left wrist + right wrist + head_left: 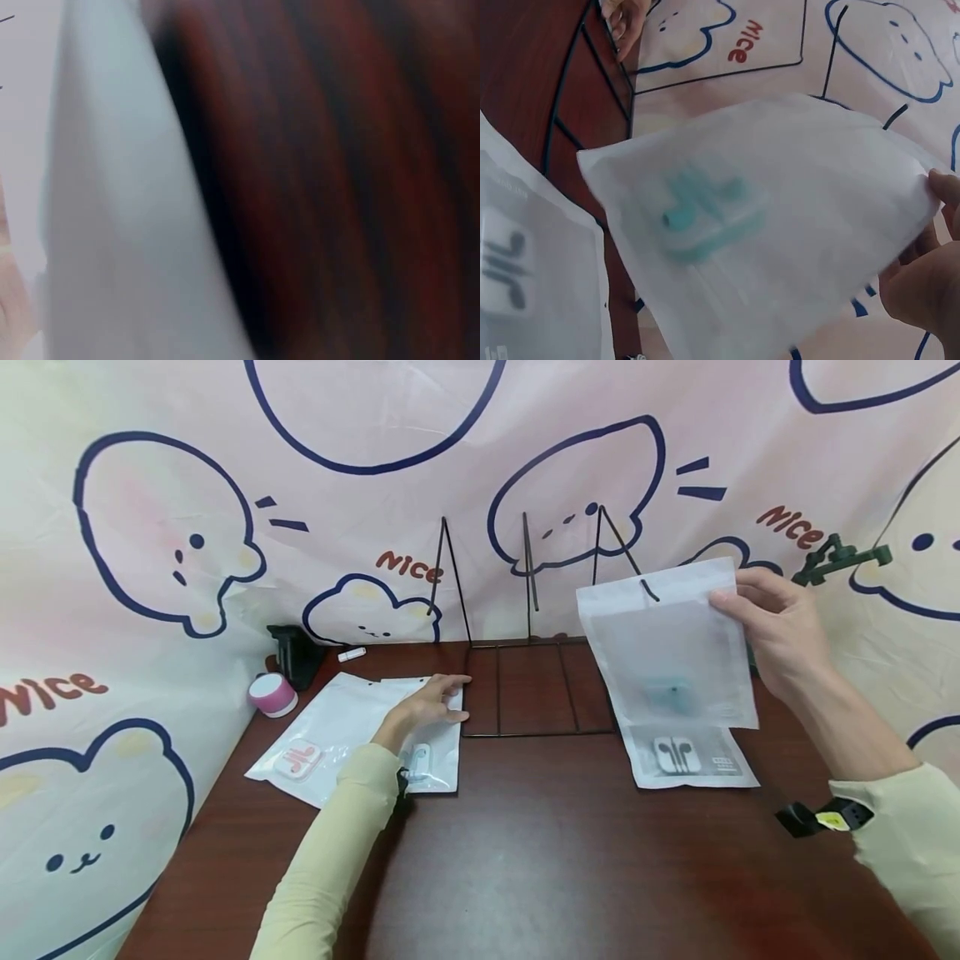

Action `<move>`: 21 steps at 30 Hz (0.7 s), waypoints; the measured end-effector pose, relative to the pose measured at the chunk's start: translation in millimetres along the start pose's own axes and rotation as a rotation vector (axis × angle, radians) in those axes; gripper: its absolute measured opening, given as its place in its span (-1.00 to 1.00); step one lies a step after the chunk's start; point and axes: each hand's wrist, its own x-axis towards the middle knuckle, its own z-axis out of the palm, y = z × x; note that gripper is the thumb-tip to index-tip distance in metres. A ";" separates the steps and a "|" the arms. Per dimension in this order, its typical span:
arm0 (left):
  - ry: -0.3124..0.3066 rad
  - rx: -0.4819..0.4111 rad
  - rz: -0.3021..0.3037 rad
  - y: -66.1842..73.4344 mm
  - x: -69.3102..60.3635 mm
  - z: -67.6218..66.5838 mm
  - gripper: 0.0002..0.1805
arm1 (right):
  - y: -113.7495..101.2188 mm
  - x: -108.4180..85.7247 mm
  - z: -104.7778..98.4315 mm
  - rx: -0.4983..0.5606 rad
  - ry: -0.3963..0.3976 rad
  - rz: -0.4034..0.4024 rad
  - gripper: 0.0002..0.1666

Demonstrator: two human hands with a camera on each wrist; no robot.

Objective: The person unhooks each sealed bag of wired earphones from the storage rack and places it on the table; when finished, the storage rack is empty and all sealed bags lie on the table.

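My right hand (783, 622) pinches the upper right corner of a frosted white zip bag (660, 643). Teal earphones (705, 206) in a case show through it. The tip of the right prong (649, 589) of a black wire display rack (540, 735) pokes out through the bag's top. Behind and below hangs a second bag (720, 777) with dark earphones (677, 755) inside. My left hand (429, 703) lies over white earphone bags (375, 702) on the table, fingertips at the rack base's left edge. The left wrist view is blurred.
A pink and white jar (273, 695), a black stand (296, 656) and a small white stick (352, 654) sit at the back left. Two more rack prongs (444, 560) stand upright. A green clamp-like arm (840, 560) is behind my right hand. A printed cloth hangs behind the table.
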 end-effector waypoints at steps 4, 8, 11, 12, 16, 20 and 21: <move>-0.004 -0.005 -0.007 1.4 -1.0 0.6 -0.19 | -5.0 -9.1 -2.4 0.066 -0.002 -0.055 -0.69; -0.006 -0.014 -0.009 1.7 -1.7 1.6 -0.19 | -9.0 -20.7 -9.9 0.098 -0.019 -0.076 -0.69; -0.002 -0.015 -0.007 2.1 -1.6 2.1 -0.20 | -11.5 -30.8 -19.2 0.106 -0.010 -0.082 -0.67; -0.001 -0.015 -0.008 2.2 -1.3 2.2 -0.21 | -12.2 -33.7 -23.4 0.106 -0.003 -0.089 -0.66; 0.005 -0.011 -0.014 3.2 -1.4 2.4 -0.22 | -13.9 -41.8 -45.1 0.102 0.059 -0.119 -0.65; 0.002 -0.023 -0.012 3.7 -2.8 3.6 -0.22 | -11.6 -44.0 -82.5 0.132 0.098 -0.138 -0.73; 0.000 -0.026 -0.011 3.7 -3.2 3.8 -0.22 | -9.9 -44.8 -93.8 0.122 0.097 -0.129 -0.73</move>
